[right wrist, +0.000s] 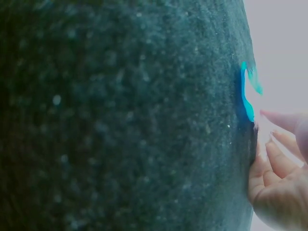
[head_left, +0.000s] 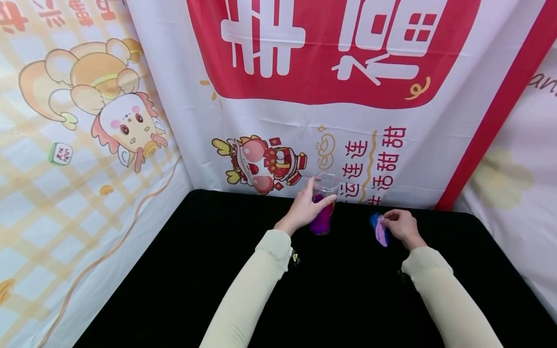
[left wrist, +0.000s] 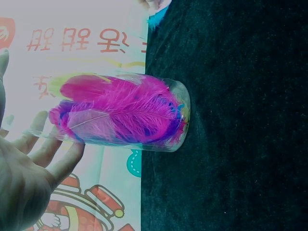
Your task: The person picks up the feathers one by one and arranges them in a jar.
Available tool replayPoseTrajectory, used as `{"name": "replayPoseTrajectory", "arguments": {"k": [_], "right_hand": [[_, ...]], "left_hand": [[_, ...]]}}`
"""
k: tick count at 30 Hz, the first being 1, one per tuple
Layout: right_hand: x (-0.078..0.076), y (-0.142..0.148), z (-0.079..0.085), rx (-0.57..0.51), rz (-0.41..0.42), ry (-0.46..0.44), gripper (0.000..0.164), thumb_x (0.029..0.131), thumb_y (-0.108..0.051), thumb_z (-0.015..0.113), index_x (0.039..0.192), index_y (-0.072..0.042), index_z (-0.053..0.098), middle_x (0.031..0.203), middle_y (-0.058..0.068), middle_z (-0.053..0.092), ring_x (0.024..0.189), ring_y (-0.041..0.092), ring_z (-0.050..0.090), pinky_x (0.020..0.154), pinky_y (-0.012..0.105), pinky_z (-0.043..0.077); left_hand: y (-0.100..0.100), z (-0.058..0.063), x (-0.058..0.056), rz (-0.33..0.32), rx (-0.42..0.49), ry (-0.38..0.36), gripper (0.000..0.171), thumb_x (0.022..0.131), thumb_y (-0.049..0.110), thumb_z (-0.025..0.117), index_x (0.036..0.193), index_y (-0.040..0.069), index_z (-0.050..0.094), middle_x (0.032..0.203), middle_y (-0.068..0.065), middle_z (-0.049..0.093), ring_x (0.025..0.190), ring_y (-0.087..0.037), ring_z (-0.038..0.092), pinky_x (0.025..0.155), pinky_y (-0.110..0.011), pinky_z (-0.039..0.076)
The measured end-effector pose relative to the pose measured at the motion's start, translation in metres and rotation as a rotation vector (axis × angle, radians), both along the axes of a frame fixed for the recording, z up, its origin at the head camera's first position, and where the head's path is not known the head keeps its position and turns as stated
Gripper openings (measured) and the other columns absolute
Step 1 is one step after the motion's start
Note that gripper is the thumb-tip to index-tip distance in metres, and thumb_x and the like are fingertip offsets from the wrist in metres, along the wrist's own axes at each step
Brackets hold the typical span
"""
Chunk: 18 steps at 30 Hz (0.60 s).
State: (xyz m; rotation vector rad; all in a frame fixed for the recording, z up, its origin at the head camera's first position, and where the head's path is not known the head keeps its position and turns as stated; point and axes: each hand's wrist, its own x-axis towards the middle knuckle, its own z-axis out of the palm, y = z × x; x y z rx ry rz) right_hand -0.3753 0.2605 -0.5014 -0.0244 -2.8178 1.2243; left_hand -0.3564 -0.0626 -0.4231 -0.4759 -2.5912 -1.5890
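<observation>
A clear cylindrical jar [head_left: 325,181] stands upright near the table's far edge, its mouth uppermost. Magenta, purple and yellow feathers [left wrist: 120,113] fill much of it, as the left wrist view shows. My left hand [head_left: 304,205] holds the jar from its left side, with fingers and thumb around the upper part. To the right of the jar, my right hand [head_left: 402,226] pinches pink and blue feathers [head_left: 381,233] between thumb and fingers. How many feathers it holds I cannot tell. In the right wrist view, bright light washes out the pinched feathers' paler part.
A black cloth-covered table [head_left: 339,299] lies under both hands. Right behind its far edge hangs a white and red printed cloth [head_left: 270,116]. Another printed cloth [head_left: 87,203] borders the left side, and a pale one [head_left: 513,222] the right.
</observation>
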Motion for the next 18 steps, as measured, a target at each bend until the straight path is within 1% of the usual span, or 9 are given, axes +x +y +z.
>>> {"name": "replayPoseTrajectory", "arguments": {"k": [4,9,10,14,16,18], "right_hand": [[0.0005,0.0011,0.001,-0.03,-0.009,-0.027,0.025,0.098,-0.019,0.069,0.109,0.003,0.073,0.105,0.017,0.074,0.103,0.033,0.059,0.08,0.036,0.048],[0.0033,0.0018,0.0033,-0.092,-0.01,-0.087,0.028,0.1,-0.021,0.066,0.114,0.003,0.071,0.112,0.018,0.071,0.106,0.031,0.057,0.08,0.035,0.048],[0.0027,0.0026,0.0028,-0.101,-0.012,-0.093,0.028,0.101,-0.021,0.066,0.114,0.002,0.071,0.112,0.017,0.071,0.105,0.03,0.057,0.08,0.034,0.048],[0.0015,0.0039,0.0021,-0.148,-0.02,-0.087,0.027,0.101,-0.02,0.066,0.116,0.002,0.071,0.107,0.013,0.073,0.099,0.024,0.061,0.078,0.029,0.049],[0.0009,0.005,0.0015,-0.17,-0.026,-0.078,0.027,0.1,-0.019,0.067,0.116,0.003,0.071,0.103,0.011,0.073,0.096,0.022,0.062,0.076,0.027,0.05],[0.0017,0.0054,0.0023,-0.193,-0.028,-0.065,0.028,0.1,-0.017,0.067,0.116,0.005,0.07,0.101,0.011,0.073,0.094,0.024,0.064,0.072,0.026,0.051]], "left_hand": [[0.0002,-0.0001,-0.0005,0.0,-0.009,0.004,0.081,0.096,0.052,0.068,0.158,0.017,0.029,0.147,-0.015,0.053,0.132,-0.03,0.056,0.11,-0.044,0.045],[-0.0005,-0.0019,-0.0006,-0.006,-0.008,0.007,0.081,0.095,0.055,0.068,0.158,0.02,0.029,0.146,-0.014,0.054,0.133,-0.03,0.056,0.111,-0.043,0.044],[-0.0008,-0.002,-0.0005,-0.007,-0.007,0.011,0.082,0.095,0.055,0.068,0.158,0.02,0.029,0.146,-0.015,0.054,0.133,-0.03,0.056,0.111,-0.043,0.044],[-0.0012,-0.0013,0.0,-0.006,-0.005,0.022,0.084,0.095,0.056,0.068,0.158,0.019,0.029,0.146,-0.015,0.054,0.133,-0.031,0.056,0.111,-0.043,0.044],[-0.0009,-0.0004,0.0006,-0.003,-0.004,0.021,0.084,0.094,0.056,0.068,0.158,0.018,0.029,0.146,-0.015,0.054,0.133,-0.03,0.056,0.111,-0.043,0.044],[-0.0005,0.0,0.0009,0.001,-0.003,0.019,0.083,0.094,0.057,0.069,0.157,0.019,0.03,0.145,-0.015,0.054,0.133,-0.03,0.056,0.11,-0.043,0.045]]}}
